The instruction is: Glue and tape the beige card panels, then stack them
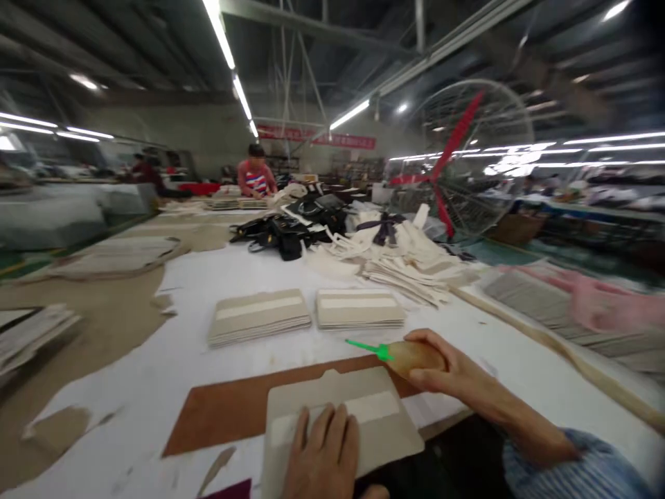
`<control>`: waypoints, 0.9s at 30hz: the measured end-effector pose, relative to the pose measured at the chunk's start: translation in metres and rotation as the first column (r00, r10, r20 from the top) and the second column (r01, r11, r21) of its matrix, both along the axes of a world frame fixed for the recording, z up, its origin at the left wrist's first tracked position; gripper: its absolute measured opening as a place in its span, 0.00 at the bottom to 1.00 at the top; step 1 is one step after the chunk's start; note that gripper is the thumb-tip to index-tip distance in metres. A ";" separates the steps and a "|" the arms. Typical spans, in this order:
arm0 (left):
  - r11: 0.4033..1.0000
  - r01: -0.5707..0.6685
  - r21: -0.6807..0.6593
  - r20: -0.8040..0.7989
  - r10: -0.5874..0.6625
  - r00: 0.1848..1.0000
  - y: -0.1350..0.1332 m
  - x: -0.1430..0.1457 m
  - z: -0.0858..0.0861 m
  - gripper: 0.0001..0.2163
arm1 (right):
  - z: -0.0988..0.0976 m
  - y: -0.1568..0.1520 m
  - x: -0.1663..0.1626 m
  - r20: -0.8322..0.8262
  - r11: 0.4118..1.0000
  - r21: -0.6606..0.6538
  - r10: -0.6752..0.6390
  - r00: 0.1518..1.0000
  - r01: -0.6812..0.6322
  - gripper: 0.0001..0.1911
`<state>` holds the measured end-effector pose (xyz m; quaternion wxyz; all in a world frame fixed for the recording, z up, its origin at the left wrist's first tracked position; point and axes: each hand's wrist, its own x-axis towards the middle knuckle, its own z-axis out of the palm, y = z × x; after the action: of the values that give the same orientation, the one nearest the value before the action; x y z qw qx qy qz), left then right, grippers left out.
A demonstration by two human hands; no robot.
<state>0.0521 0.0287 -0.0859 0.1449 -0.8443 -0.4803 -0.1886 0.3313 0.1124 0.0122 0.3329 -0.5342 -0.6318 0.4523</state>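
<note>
1. Left hand (325,454), fingers slightly parted, lies flat on a beige, cream-banded rectangular panel (382,433) at six o'clock.
2. Right hand (458,366) is wrapped round a tan, green-nozzled bottle (415,357), five o'clock.

At the surface's (192,305) near edge: panel (374,436) over board (228,409), left hand (325,454) on panel, bottle (415,357) in right hand (451,371) by panel's far right corner. Behind, 2 stacks (260,317) side by side. Toward the surface's far end, strips (402,277) right, probably bags (285,238) left.
</note>
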 end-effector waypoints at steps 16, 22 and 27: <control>0.986 0.079 -0.146 0.065 -0.070 0.995 -0.013 0.007 0.024 0.35 | -0.007 0.003 -0.045 0.014 1.000 -0.023 0.014 1.000 -0.013 0.37; 0.973 0.082 -0.217 0.041 -0.075 0.996 -0.015 0.008 0.030 0.35 | 0.000 0.009 -0.070 0.245 0.995 0.097 -0.018 0.969 -0.006 0.31; 0.975 0.083 -0.206 0.050 -0.075 0.996 -0.016 0.009 0.029 0.35 | 0.019 0.005 -0.107 0.289 0.979 0.162 0.076 0.954 -0.127 0.25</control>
<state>0.0607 0.0128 -0.0574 0.0384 -0.8691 -0.4663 -0.1606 0.2245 0.1177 0.0314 0.2628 -0.5277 -0.7373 0.3299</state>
